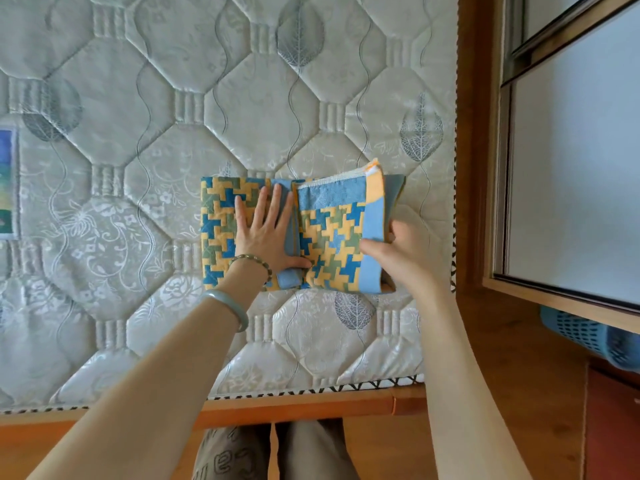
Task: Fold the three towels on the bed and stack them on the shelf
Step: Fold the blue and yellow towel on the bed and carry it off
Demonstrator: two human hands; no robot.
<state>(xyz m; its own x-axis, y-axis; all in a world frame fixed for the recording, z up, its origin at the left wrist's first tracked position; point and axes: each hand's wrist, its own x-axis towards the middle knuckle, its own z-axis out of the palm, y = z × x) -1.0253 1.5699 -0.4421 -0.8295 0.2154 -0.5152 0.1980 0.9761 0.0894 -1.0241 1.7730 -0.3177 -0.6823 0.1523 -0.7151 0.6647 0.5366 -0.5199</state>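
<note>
No text, number or brand can be read anywhere. The trousers (225, 457) at the bottom edge carry dark printed marks that may be characters, too blurred to make out. A coloured label (7, 183) at the bed's left edge shows no legible writing.

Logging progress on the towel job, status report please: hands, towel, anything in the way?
Left hand flat on patterned towel, pinning it. Right hand gripping the towel's lifted right flap, mid-fold. Mattress around it open; another item at far left edge.

A home bedroom: a bare quilted mattress (207, 98) on a wooden bed frame (298, 407).
</note>
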